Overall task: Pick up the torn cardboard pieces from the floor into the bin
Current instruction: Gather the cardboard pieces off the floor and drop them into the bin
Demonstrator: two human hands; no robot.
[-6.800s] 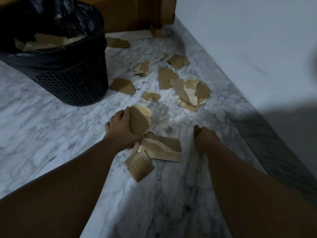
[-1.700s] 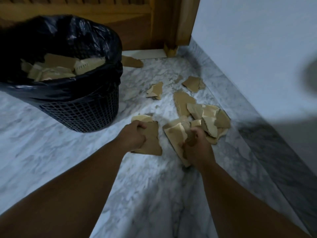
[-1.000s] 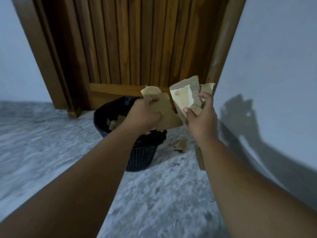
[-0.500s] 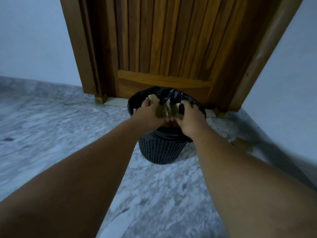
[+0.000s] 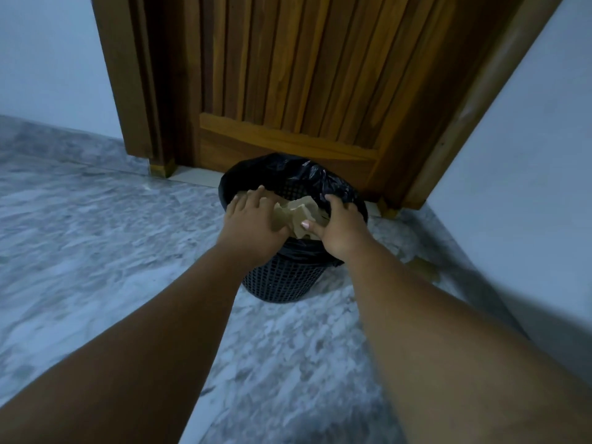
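A black mesh bin (image 5: 282, 283) lined with a black bag stands on the marble floor in front of a wooden door. Torn brown cardboard pieces (image 5: 299, 211) lie inside its mouth. My left hand (image 5: 253, 221) hovers over the bin's left side with fingers spread flat above the cardboard. My right hand (image 5: 339, 225) is over the right side, fingers extended toward the bag's rim, thumb pointing inward. Neither hand grips a piece. One blurred cardboard piece (image 5: 424, 269) lies on the floor right of the bin.
The wooden door (image 5: 304, 75) and its frame rise just behind the bin. A pale wall (image 5: 528, 155) runs along the right, with a grey marble skirting at its foot. Marble floor (image 5: 96, 251) stretches to the left.
Both hands carried cardboard from the floor up to the bin. Since half a second ago the fingers have spread and the pieces have dropped into the bin.
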